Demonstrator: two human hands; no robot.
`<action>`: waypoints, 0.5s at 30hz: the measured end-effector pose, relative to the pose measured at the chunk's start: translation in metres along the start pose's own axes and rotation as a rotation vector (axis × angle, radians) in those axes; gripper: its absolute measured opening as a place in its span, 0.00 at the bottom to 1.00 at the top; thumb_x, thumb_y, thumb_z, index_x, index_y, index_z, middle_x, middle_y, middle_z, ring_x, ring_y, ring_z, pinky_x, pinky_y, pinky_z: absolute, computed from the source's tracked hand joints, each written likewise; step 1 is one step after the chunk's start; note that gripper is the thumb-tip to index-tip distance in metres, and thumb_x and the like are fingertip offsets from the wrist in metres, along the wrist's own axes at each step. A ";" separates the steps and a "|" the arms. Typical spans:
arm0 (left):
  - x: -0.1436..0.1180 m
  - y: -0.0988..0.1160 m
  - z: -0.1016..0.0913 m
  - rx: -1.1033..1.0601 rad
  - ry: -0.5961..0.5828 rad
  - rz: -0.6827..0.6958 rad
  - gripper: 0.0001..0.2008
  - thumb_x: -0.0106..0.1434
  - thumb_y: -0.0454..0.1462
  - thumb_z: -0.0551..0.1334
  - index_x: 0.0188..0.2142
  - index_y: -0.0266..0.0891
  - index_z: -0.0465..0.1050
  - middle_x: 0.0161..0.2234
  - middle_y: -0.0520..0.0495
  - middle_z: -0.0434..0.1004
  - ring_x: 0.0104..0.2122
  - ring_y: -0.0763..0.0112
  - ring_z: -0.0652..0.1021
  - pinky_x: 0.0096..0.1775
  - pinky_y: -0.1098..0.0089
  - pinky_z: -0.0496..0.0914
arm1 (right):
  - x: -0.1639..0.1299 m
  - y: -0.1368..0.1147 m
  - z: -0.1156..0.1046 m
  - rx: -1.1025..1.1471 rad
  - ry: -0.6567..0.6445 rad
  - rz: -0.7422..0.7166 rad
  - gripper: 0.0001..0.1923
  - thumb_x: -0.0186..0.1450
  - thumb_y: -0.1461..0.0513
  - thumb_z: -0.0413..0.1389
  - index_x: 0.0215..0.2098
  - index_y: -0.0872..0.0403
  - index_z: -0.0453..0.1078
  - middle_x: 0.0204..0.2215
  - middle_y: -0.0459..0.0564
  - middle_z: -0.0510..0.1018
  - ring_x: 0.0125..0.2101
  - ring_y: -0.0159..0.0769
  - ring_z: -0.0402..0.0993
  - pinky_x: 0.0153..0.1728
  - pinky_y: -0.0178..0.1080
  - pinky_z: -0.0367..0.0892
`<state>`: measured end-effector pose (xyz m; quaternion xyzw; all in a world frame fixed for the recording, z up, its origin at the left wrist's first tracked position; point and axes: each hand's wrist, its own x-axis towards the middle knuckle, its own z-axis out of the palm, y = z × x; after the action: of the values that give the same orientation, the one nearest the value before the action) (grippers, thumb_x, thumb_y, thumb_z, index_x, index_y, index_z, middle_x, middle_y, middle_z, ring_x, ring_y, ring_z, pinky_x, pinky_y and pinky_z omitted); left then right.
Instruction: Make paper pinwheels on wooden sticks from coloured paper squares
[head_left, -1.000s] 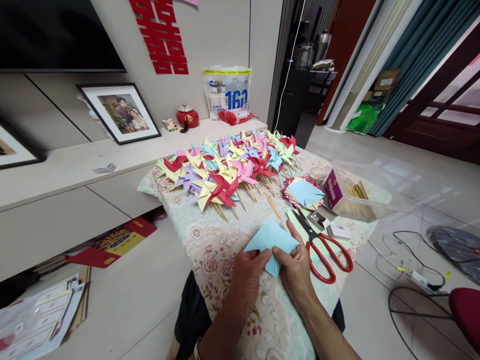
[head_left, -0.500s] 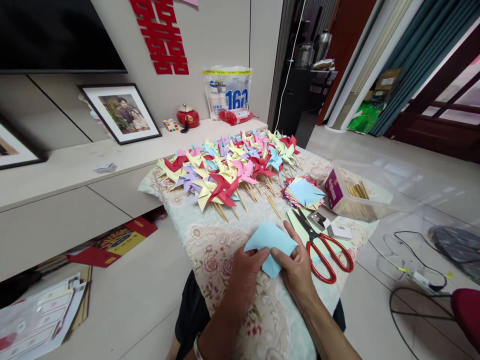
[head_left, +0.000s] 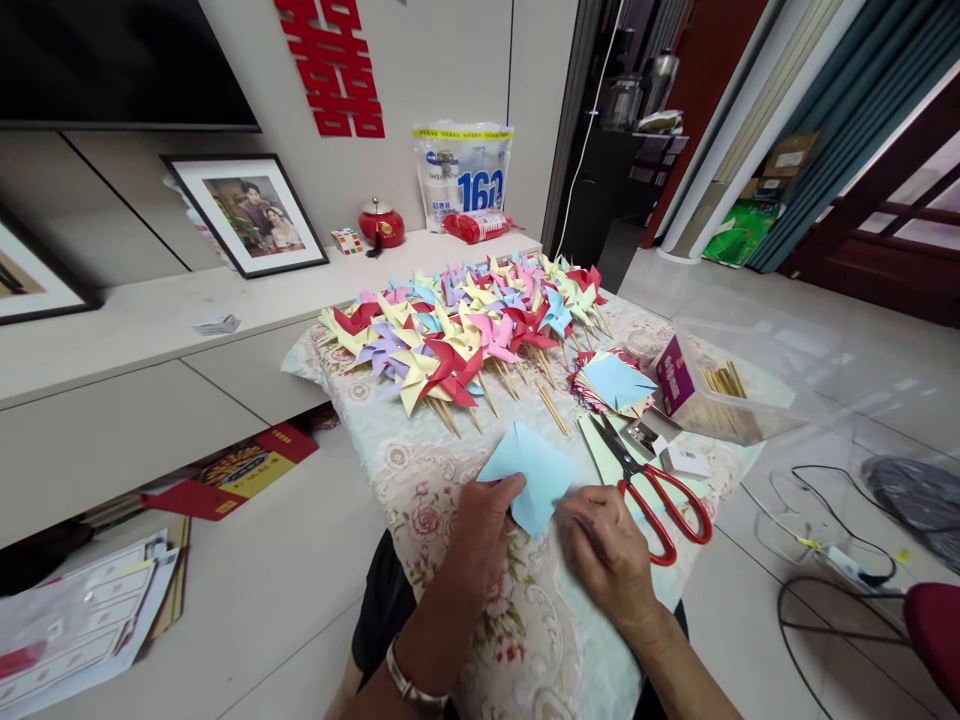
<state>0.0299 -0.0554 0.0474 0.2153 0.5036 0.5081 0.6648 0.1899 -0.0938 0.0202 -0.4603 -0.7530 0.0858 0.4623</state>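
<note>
Head view. Your left hand is pinching the light blue paper square at its near left edge, the fingers pressing together on it. Your right hand is lying just at 3 o'clock of the paper's lower tip, fingers curling toward it; whether they are touching the paper, you cannot tell. The paper is sitting on the floral table, at 6 o'clock of everything else on it.

Red-handled scissors are lying closed at 3 o'clock of the paper, just beside your right hand. A stack of cut paper squares is resting at 1 o'clock of the paper. A spread of finished pinwheels on wooden sticks is covering the far half of the table, at 12 o'clock. A clear plastic box holding sticks is standing at 2 o'clock, beyond the scissors.
</note>
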 end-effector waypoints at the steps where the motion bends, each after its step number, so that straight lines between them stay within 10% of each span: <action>1: 0.000 0.001 0.001 -0.018 -0.004 -0.016 0.11 0.43 0.40 0.70 0.20 0.39 0.69 0.19 0.54 0.68 0.21 0.73 0.67 0.25 0.71 0.65 | 0.000 -0.001 0.000 -0.007 -0.035 -0.016 0.16 0.67 0.74 0.52 0.48 0.52 0.71 0.38 0.52 0.71 0.39 0.40 0.70 0.36 0.42 0.70; 15: 0.003 -0.007 0.000 -0.002 -0.008 -0.027 0.13 0.43 0.39 0.69 0.18 0.40 0.63 0.17 0.57 0.62 0.20 0.75 0.63 0.24 0.71 0.62 | 0.004 -0.008 0.002 -0.016 -0.143 -0.079 0.10 0.68 0.73 0.53 0.42 0.56 0.72 0.34 0.52 0.66 0.35 0.39 0.65 0.33 0.41 0.65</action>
<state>0.0328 -0.0556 0.0407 0.2102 0.5032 0.4987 0.6737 0.1829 -0.0948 0.0258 -0.4265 -0.8023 0.0943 0.4068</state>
